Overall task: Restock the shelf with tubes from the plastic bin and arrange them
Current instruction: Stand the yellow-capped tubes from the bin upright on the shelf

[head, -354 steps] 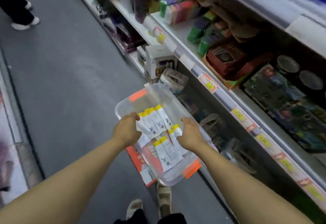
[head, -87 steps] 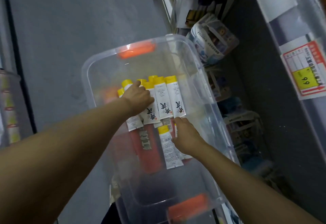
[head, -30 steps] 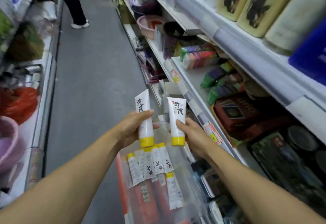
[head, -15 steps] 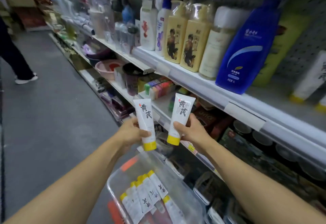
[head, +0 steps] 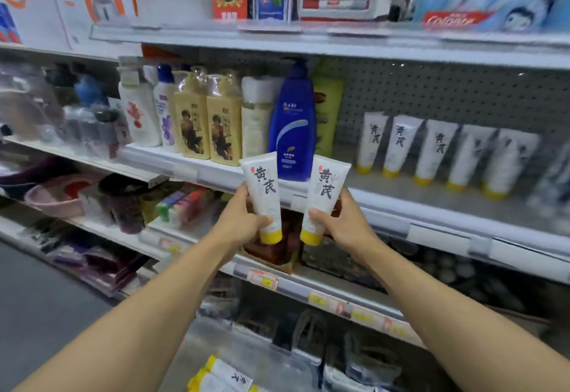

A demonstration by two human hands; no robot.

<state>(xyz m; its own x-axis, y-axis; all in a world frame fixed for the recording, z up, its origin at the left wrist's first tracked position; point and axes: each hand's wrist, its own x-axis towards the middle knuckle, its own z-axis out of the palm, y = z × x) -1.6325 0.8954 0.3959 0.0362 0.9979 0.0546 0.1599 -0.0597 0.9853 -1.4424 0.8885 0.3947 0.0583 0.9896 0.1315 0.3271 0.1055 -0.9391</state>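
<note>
**Two tubes up at the shelf, one in each hand**

Two tiers of shelving fill the view; the middle shelf (head: 431,203) runs across with a pegboard back, and on its left stand tall bottles, a blue bottle (head: 293,132) at the centre front flanked by yellow bottles (head: 209,126) to its left; to the right, a row of shelved tubes (head: 431,151) stands cap-down, white bodies and yellow caps, side by side along the back. Above, the top shelf carries boxed goods, blurred; below, a lower shelf shows price tags and dim stock I cannot make out.

Down at the bottom edge sits the plastic bin (head: 246,348), clear-walled, with more tubes (head: 222,376) lying in it, only partly in frame.

Now the hands, both raised in front of the middle shelf's edge; the left hand (head: 240,225) has fingers and thumb curled round the left tube (head: 263,194), holding it low on the body, cap down, tilted slightly left; the right hand (head: 342,222) wraps the right tube (head: 324,194) the same way, cap down, leaning right; the two tubes sit near each other, not touching, just below the blue bottle.
</note>
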